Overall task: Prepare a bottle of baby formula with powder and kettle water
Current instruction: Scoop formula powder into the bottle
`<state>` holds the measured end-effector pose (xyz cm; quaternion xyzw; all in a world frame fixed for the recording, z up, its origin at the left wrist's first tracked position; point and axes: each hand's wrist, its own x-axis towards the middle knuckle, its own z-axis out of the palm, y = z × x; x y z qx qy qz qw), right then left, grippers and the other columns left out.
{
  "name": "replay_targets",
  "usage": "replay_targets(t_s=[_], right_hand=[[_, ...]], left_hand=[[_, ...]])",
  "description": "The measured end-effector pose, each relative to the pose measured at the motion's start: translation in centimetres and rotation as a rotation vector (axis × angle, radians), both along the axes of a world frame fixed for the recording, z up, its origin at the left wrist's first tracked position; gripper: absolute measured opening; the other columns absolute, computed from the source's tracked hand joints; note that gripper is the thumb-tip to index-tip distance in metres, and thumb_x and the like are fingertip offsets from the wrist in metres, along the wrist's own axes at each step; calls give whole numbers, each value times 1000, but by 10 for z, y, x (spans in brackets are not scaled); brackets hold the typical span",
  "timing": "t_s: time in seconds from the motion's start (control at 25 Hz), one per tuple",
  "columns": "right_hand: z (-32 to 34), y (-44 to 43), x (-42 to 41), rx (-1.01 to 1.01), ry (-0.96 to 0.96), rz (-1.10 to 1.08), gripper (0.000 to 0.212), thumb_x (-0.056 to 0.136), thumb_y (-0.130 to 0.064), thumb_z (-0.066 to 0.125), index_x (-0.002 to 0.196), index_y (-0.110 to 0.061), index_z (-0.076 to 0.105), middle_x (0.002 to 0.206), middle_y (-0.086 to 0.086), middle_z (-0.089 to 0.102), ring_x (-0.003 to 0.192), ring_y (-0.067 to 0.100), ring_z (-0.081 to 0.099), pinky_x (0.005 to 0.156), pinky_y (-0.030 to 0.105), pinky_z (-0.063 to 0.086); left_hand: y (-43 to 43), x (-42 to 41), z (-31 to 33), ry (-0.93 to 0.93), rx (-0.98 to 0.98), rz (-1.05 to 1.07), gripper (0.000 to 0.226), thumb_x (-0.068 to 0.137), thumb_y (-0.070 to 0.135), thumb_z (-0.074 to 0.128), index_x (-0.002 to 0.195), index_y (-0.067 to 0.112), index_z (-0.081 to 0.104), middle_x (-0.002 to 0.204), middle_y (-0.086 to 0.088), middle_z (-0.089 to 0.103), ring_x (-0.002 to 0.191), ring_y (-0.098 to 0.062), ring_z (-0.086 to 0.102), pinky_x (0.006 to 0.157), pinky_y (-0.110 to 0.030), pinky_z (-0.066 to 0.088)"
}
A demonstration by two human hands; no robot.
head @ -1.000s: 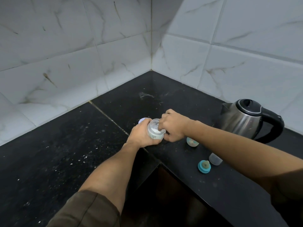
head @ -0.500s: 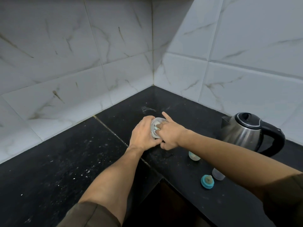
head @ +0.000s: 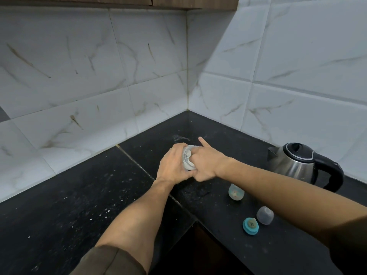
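Compared with a second ago: tipped the powder jar (head: 187, 160) over, mouth toward the right hand (head: 207, 164); since half a second ago, hardly shifted. Looking higher as well, taking in a wooden cabinet edge (head: 119, 1). Gripping the jar in the left hand (head: 173, 166), wrapped round the wall on the side away from the kettle (head: 297, 164), well left of it. Reaching into the jar mouth with curled right fingers, index finger (head: 201, 140) stuck out straight; cannot tell whether pinching anything inside. Nearer than the kettle, on the black counter (head: 59, 195): baby bottle (head: 236, 192), clear cap (head: 265, 215), teal nipple ring (head: 250, 226), all untouched.
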<state>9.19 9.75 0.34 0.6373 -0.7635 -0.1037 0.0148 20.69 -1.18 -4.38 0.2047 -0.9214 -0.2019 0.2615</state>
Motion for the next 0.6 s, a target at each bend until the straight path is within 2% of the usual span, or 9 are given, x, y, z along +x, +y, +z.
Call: replay_targets(t_s=[0.04,0.08,0.12,0.16,0.28,0.4,0.6], right_hand=[[7,2,1,-23,17,10,22,81,-34,61,89,-17,72,100,0,66,102,18,61,129,47,2],[14,5,3,-40,60,17,19,86,-29,63,96,-15,71,103,2,64,100,20,60,123,44,22],[21,8,6,-61,122,18,20,89,-25,65,104,-14,71,106,5,64,100,23,59,109,41,36],[25,11,6,-77,160,12,21,91,-22,66,110,-13,70,109,6,64,101,24,60,96,38,41],[27,15,3,-115,65,-63,19,91,-10,64,109,-10,71,108,9,65,98,29,63,77,36,45],[21,16,-3,-166,13,-117,11,91,-13,65,99,-12,72,99,6,66,90,27,65,72,39,53],[18,21,-7,-215,109,-162,13,95,-20,64,104,-12,70,91,1,48,84,23,56,62,37,43]], left_hand=[[-1,0,-1,2,-2,5,88,63,57,87,133,22,48,129,7,57,110,-11,59,90,-31,53],[-1,0,-2,2,-2,10,88,63,57,87,134,23,48,128,7,58,109,-11,60,89,-30,53],[-1,-1,-2,5,3,11,87,63,56,88,133,23,48,127,7,58,109,-12,60,89,-30,53],[0,-2,-2,10,10,10,85,63,54,88,133,23,49,126,7,58,108,-12,60,88,-30,53],[5,-6,2,38,17,4,80,63,50,87,129,23,52,122,7,60,104,-13,61,88,-33,54],[6,-9,5,32,12,-10,77,63,50,87,127,23,53,118,7,60,102,-13,61,87,-32,53],[4,-14,1,21,-17,-8,78,62,57,84,126,25,53,119,9,60,102,-11,59,86,-27,49]])
